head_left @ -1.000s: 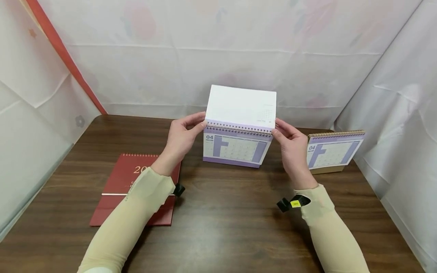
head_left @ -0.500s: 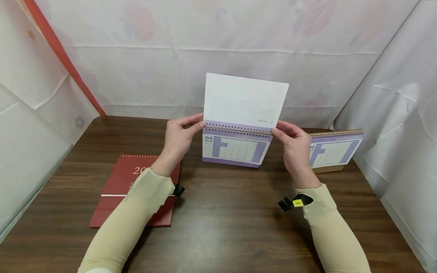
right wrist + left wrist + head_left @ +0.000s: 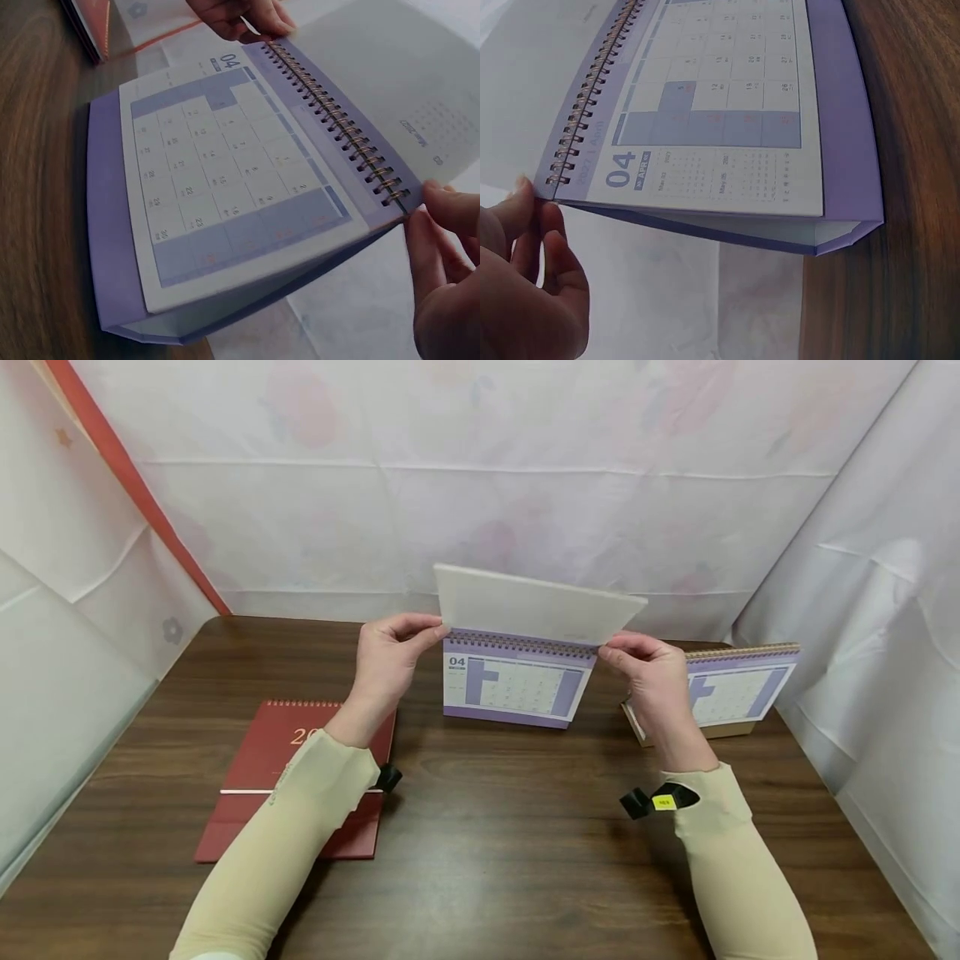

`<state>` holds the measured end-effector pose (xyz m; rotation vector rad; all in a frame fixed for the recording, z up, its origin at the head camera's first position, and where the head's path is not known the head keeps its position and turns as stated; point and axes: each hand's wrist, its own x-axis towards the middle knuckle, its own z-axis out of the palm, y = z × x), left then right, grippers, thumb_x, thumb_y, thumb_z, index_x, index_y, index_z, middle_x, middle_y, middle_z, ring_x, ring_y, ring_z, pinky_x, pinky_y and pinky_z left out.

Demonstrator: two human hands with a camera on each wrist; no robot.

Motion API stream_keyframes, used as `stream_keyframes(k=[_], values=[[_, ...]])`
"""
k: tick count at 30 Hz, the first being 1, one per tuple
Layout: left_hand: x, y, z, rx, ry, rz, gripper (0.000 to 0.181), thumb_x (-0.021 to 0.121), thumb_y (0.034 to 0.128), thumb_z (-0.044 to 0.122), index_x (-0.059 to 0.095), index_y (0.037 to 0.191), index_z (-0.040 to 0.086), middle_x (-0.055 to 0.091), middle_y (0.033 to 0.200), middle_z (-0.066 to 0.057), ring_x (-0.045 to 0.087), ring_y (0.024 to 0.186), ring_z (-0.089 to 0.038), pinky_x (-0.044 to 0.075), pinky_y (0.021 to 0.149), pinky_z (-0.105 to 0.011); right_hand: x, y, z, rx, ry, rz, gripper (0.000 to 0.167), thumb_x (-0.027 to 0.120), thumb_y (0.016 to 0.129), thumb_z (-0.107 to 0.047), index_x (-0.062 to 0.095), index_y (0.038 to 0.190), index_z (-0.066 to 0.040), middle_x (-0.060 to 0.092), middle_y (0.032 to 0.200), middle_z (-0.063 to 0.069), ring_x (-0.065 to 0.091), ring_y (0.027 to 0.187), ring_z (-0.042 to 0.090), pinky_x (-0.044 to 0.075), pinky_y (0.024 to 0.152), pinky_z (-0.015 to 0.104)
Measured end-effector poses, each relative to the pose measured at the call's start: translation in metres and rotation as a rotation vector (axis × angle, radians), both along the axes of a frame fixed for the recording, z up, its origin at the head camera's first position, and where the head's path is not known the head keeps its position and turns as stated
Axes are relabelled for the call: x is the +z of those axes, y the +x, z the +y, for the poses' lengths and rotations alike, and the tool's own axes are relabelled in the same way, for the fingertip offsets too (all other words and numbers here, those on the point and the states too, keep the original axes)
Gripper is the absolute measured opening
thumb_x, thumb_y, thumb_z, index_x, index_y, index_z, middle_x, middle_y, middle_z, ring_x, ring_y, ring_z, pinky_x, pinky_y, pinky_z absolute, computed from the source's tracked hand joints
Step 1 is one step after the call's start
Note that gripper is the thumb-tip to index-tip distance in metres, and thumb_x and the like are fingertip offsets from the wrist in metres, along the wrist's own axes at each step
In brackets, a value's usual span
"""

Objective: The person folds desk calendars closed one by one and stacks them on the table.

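A purple desk calendar (image 3: 516, 683), open at April, stands in the middle of the wooden table. From its spiral binding (image 3: 525, 645) a set of white turned pages (image 3: 532, 602) rises, its far edge lifted. My left hand (image 3: 388, 664) pinches the left end of the calendar's top edge between thumb and fingers. At the opposite end my right hand (image 3: 654, 681) pinches the page edge beside the binding. Both wrist views show these grips, with the left hand (image 3: 532, 262) at the April side and the right hand (image 3: 450, 262) near the last ring.
A red spiral calendar (image 3: 258, 743) with a white band lies flat at the left, partly under my left forearm. A second April desk calendar (image 3: 738, 689) on a tan stand is at the right, partly behind my right hand. A white curtain (image 3: 487, 485) hangs behind the table.
The turned pages swing up from behind the binding and tip toward me, their free edge looking wider. My right hand shifts slightly right; the left hand keeps its place at the corner.
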<state>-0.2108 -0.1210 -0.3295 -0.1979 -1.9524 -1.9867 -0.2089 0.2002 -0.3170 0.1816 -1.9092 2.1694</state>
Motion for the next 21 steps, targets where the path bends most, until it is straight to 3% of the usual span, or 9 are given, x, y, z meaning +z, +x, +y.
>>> stream_keyframes(k=[4, 9, 15, 21], values=[[-0.002, 0.0, -0.005, -0.04, -0.025, 0.014, 0.011, 0.081, 0.0841, 0.008, 0.079, 0.094, 0.003, 0.072, 0.093, 0.0, 0.063, 0.088, -0.016, 0.051, 0.075, -0.023, 0.001, 0.001, 0.004, 0.035, 0.085, 0.0, 0.028, 0.072, 0.083, 0.014, 0.078, 0.077, -0.013, 0.066, 0.083, -0.003, 0.062, 0.078, 0.007, 0.05, 0.069, 0.018], [-0.001, -0.001, -0.012, -0.115, -0.038, -0.086, 0.01, 0.076, 0.0866, 0.001, 0.079, 0.096, 0.003, 0.072, 0.089, 0.002, 0.064, 0.082, -0.013, 0.053, 0.071, -0.022, 0.002, 0.0, 0.012, 0.119, 0.17, -0.047, 0.029, 0.068, 0.087, 0.012, 0.079, 0.08, -0.015, 0.07, 0.081, -0.004, 0.061, 0.072, 0.008, 0.05, 0.063, 0.019], [0.001, -0.003, -0.017, -0.189, -0.027, -0.153, 0.019, 0.069, 0.0912, -0.002, 0.075, 0.109, -0.003, 0.074, 0.094, 0.005, 0.065, 0.086, -0.014, 0.054, 0.072, -0.026, 0.004, -0.001, 0.018, 0.214, 0.138, -0.102, 0.032, 0.061, 0.09, 0.013, 0.08, 0.083, -0.012, 0.072, 0.083, -0.001, 0.065, 0.07, 0.009, 0.053, 0.061, 0.02], [0.0, -0.006, -0.021, -0.238, -0.01, -0.187, 0.03, 0.071, 0.0916, 0.001, 0.068, 0.121, -0.007, 0.075, 0.098, 0.004, 0.066, 0.083, -0.013, 0.054, 0.074, -0.027, 0.005, -0.002, 0.014, 0.231, 0.072, -0.141, 0.024, 0.064, 0.091, 0.008, 0.08, 0.084, -0.009, 0.073, 0.087, 0.002, 0.069, 0.075, 0.01, 0.056, 0.071, 0.022]])
